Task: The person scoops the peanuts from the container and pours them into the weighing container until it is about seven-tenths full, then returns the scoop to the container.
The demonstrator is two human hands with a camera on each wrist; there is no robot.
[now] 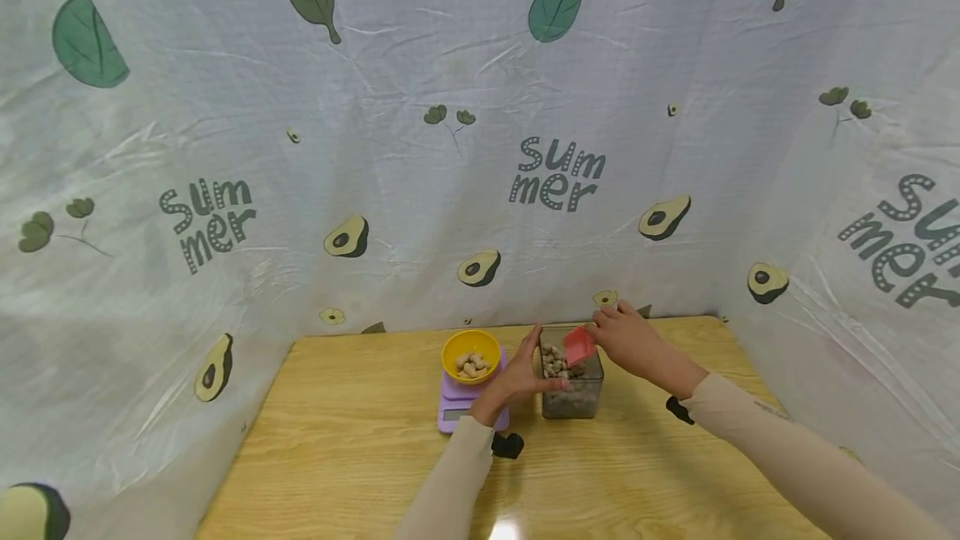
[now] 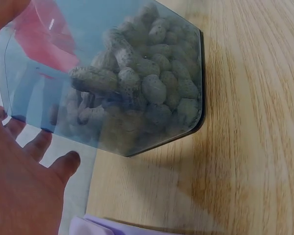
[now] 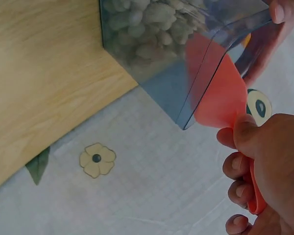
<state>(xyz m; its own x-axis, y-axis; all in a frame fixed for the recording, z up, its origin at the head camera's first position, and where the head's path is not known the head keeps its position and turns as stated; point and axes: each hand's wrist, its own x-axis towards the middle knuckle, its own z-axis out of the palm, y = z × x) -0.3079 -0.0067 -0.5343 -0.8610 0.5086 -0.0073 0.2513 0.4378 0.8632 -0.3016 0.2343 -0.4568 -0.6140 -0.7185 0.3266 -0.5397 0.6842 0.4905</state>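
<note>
A clear grey-tinted plastic container (image 1: 570,403) holds many unshelled peanuts (image 2: 152,81). My left hand (image 1: 519,377) grips its left side at the rim, with the thumb along the front. A red scoop (image 1: 578,346) sits inside the container's mouth, tilted, above or against the peanuts; whether it holds any cannot be told. My right hand (image 3: 272,166) holds the scoop's handle, fingers curled round it, over the container's back right corner. Left of the container, a yellow bowl (image 1: 447,346) with several peanuts (image 1: 472,366) rests on a purple kitchen scale (image 1: 454,395).
Everything stands on a wooden table (image 1: 360,423). A white printed sheet (image 1: 405,190) hangs behind the table's back edge and along both sides. The scale stands close to the container's left side, beneath the left wrist. Black devices (image 1: 507,446) are worn at both wrists.
</note>
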